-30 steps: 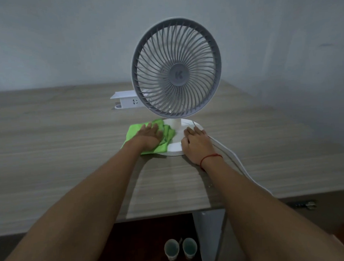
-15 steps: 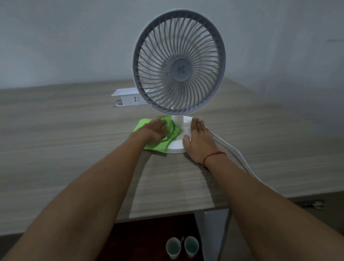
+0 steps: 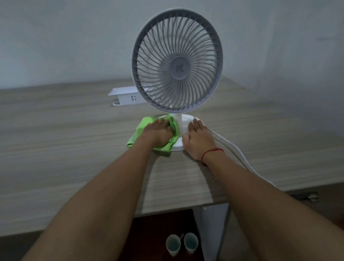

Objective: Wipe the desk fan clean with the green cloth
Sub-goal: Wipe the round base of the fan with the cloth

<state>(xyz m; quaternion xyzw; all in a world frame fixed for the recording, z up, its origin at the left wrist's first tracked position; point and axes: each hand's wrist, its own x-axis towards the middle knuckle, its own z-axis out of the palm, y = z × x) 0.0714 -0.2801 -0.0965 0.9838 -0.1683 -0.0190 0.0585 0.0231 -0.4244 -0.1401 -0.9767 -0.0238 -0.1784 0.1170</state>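
A white desk fan (image 3: 177, 61) with a grey round grille stands upright on the wooden desk (image 3: 49, 139), on a white round base (image 3: 183, 122). My left hand (image 3: 157, 132) presses the green cloth (image 3: 141, 126) flat against the left side of the base, beside the fan's stem. My right hand (image 3: 199, 139) lies flat with fingers together on the right side of the base, steadying it; a red string is around its wrist. Part of the cloth spreads onto the desk to the left.
A white power strip (image 3: 126, 96) lies behind the fan on the left. The fan's white cable (image 3: 239, 153) runs along the desk past my right forearm to the front edge. Two small cups (image 3: 182, 244) stand on the floor below the desk.
My left hand has pushed the green cloth farther along the left of the base toward the stem. My right hand slid slightly forward on the base. The view shifted a little.
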